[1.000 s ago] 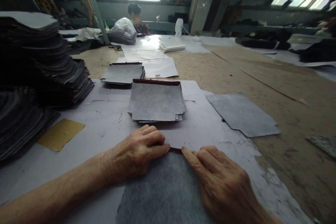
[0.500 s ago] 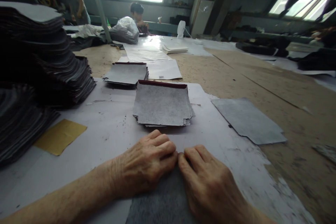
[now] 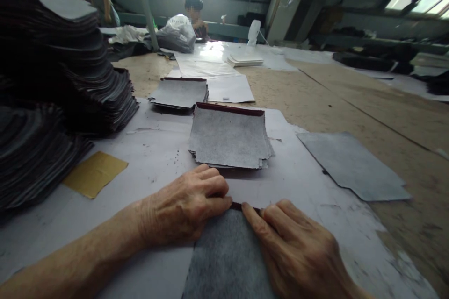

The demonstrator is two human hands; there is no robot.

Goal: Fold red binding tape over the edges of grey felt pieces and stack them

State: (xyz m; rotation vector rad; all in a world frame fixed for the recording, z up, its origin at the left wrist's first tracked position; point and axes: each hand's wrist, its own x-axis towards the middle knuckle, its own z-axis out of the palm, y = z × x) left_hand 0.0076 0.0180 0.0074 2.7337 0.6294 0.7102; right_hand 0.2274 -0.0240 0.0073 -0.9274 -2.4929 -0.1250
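A grey sheet with a narrow dark red strip along its far edge lies on the white paper in front of me. My left hand has its fingers curled, thumb and fingertips pressed on the left part of that edge. On the right part of the strip rests my right hand, index finger reaching along it and the other fingers bent under. Just beyond my hands sits a stack of grey pieces with a dark red far edge. A similar smaller stack lies behind it to the left.
Tall piles of dark sheets rise at the left, beside a yellow-brown square. A single grey piece lies at the right. A plastic bag, white sheets and a seated person are farther back; another person stands at the back left.
My hands have moved apart along the far edge, uncovering the dark red strip between them. My right index finger is more extended. The whole view has shifted, so things appear farther right.
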